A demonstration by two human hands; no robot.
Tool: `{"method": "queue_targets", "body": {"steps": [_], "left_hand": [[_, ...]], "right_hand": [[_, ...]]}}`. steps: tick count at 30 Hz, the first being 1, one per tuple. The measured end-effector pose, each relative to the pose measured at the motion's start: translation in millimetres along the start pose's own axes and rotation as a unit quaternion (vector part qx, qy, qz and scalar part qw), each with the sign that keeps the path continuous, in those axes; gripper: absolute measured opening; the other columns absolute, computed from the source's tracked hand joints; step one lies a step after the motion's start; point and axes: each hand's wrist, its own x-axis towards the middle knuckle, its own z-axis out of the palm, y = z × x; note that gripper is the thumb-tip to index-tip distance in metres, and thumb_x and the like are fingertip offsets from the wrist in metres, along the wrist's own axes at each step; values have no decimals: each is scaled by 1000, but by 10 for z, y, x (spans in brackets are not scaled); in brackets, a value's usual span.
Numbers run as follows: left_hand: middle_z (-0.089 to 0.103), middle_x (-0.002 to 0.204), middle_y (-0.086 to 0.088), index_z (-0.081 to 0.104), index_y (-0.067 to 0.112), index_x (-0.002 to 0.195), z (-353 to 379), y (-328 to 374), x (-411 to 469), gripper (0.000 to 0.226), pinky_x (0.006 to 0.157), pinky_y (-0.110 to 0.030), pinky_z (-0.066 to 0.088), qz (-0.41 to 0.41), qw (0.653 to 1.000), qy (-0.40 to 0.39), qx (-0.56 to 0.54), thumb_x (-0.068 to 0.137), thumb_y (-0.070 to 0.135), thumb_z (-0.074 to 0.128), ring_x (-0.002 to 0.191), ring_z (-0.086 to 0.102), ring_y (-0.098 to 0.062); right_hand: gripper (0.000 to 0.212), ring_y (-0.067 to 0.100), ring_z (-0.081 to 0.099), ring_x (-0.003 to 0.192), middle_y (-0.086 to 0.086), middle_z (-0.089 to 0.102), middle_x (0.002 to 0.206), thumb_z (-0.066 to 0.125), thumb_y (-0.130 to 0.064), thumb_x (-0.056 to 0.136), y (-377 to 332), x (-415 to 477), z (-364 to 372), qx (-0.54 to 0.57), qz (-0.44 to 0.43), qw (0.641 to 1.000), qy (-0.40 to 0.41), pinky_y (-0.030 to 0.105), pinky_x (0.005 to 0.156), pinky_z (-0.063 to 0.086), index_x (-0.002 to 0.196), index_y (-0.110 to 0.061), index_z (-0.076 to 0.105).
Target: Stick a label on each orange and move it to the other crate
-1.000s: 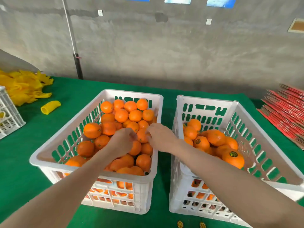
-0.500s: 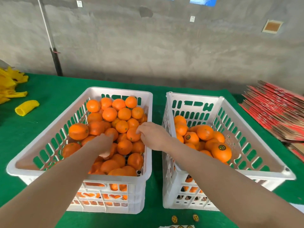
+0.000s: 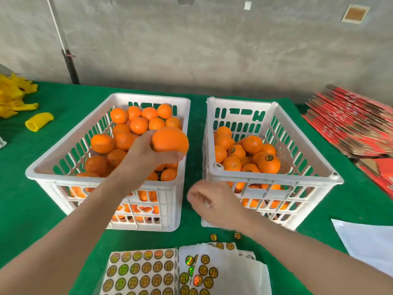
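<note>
Most of the oranges [image 3: 138,125] are lying unlabelled in the left crate [image 3: 32,173], which is heaped well up its walls. The right crate [image 3: 276,180] is holding only a shallow layer, several showing a round dark label, such as the labelled orange [image 3: 269,166] near its front wall. Judging by that, the job is looking well short of halfway, with the bulk of the fruit waiting for a sticker and a move across.

The left hand [image 3: 146,156] is gripping one orange [image 3: 170,142], fingers curled round it, and is holding it in the air above the right-hand side of the left crate. No label is showing on the face turned to the camera. The right hand [image 3: 214,204] is hanging low in front of the right crate's near wall, above the green table cover [image 3: 21,209]. It is blurred: its fingers are looking loosely bent, but whether they are pinching anything cannot be told. Below it, sticker sheets [image 3: 138,271] are lying at the table's near edge, with loose stickers [image 3: 213,237] beside them. The step in hand is probably fetching a label for the lifted orange.
</note>
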Motion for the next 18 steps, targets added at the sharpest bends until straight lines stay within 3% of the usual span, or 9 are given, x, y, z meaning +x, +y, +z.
{"method": "queue_targets", "body": {"steps": [1, 3, 6, 8, 11, 13, 15, 16, 18], "left_hand": [[64, 110, 8, 55, 37, 113, 65, 66, -138, 67, 75, -28, 53, 17, 1000, -15, 12, 54, 39, 86, 98, 63, -13], [59, 107, 22, 52, 47, 108, 194, 143, -386, 70, 68, -16, 47, 48, 995, -56, 71, 49, 43, 90, 95, 60, -1], [54, 106, 27, 49, 49, 105, 412, 11, -653, 65, 70, -15, 44, 48, 983, -107, 139, 56, 37, 90, 96, 56, 0], [52, 104, 25, 47, 48, 103, 576, -194, -763, 60, 69, -15, 41, 5, 984, -114, 139, 62, 32, 88, 93, 54, -1], [58, 102, 13, 50, 38, 109, 756, -545, -852, 57, 71, -21, 45, -106, 983, -103, 107, 65, 32, 85, 91, 57, -7], [63, 105, -2, 54, 22, 115, 817, -764, -891, 63, 86, -35, 52, -186, 978, -84, 47, 62, 32, 87, 97, 62, -20], [63, 110, -11, 54, 8, 120, 835, -955, -932, 69, 95, -41, 51, -245, 967, -58, -35, 62, 27, 85, 102, 63, -27], [63, 112, -13, 53, 4, 123, 835, -1034, -951, 69, 94, -39, 51, -267, 959, -51, -79, 64, 22, 84, 103, 62, -28], [63, 114, -13, 52, 2, 124, 820, -1152, -967, 73, 90, -34, 51, -297, 940, -57, -156, 61, 20, 84, 107, 60, -28]], "right_hand": [[31, 17, 53, 62, 9, 60, 68, 50, -24, 92, 88, -169, 55, -34, 50, 994, -86, 26, 59, 43, 71, -3, 60], [33, 23, 53, 65, 12, 56, 70, 51, -25, 91, 312, -448, 158, -114, 166, 943, -265, 32, 66, 46, 67, -2, 54], [33, 16, 45, 57, 2, 45, 65, 57, -32, 87, 526, -742, 321, -128, 297, 869, -374, 27, 55, 39, 63, -12, 45], [41, 12, 37, 52, -2, 38, 61, 61, -35, 85, 545, -823, 438, -146, 312, 853, -391, 24, 48, 29, 58, -16, 36], [37, 14, 38, 54, -2, 39, 61, 64, -31, 81, 534, -853, 584, -152, 325, 862, -359, 24, 48, 29, 59, -14, 40], [14, 21, 54, 72, 0, 55, 80, 60, -22, 83, 516, -843, 604, -160, 320, 870, -339, 26, 56, 41, 78, -10, 54], [25, 28, 59, 101, 4, 61, 117, 52, -12, 86, 545, -866, 605, -168, 314, 883, -307, 32, 77, 51, 110, -7, 58], [29, 28, 58, 108, 5, 59, 126, 49, -9, 87, 561, -883, 593, -162, 306, 895, -283, 33, 85, 51, 114, -8, 58], [20, 26, 59, 109, 5, 62, 123, 49, -10, 89, 571, -896, 535, -135, 290, 919, -231, 32, 87, 50, 104, -8, 62]]}}
